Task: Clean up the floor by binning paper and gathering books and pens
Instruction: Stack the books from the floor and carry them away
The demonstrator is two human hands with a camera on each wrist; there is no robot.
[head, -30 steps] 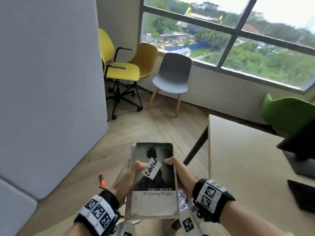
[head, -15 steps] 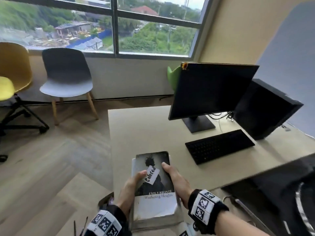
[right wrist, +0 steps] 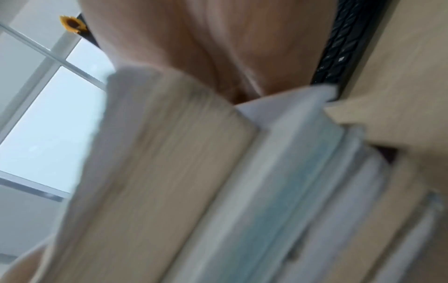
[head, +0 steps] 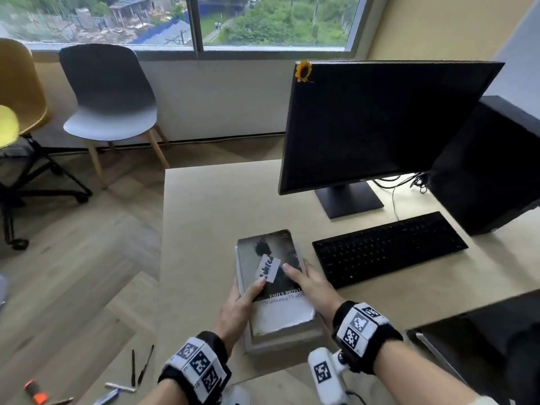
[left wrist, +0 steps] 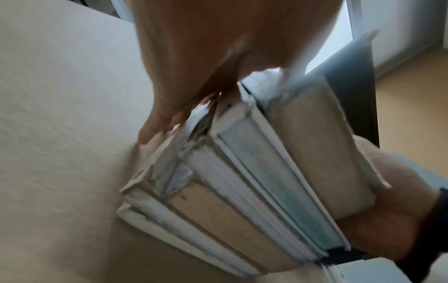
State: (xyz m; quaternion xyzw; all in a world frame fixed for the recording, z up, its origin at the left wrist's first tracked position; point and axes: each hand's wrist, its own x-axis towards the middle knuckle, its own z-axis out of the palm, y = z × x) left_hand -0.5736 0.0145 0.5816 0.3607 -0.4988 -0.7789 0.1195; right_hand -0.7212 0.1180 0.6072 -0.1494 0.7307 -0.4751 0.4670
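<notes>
Both hands grasp stack of books (head: 274, 290) over near edge of desk (head: 204, 217): left hand (head: 238, 309) thumb on top cover, fingers under; right hand (head: 311, 287) same on other side. Stack low over desk; contact unclear.

Risks, judged:
- Stack overhangs near edge; early release could tip it to floor.
- Uneven sizes; lower books may slide out.
- Keyboard (head: 388, 248) just beside stack; could get knocked.

Counts:
- Books: about five by page edges in left wrist view; exact number unclear.
- Pens (head: 137, 366) on floor: two dark, plus several markers, number unclear.
- Paper, bin: not seen.
</notes>
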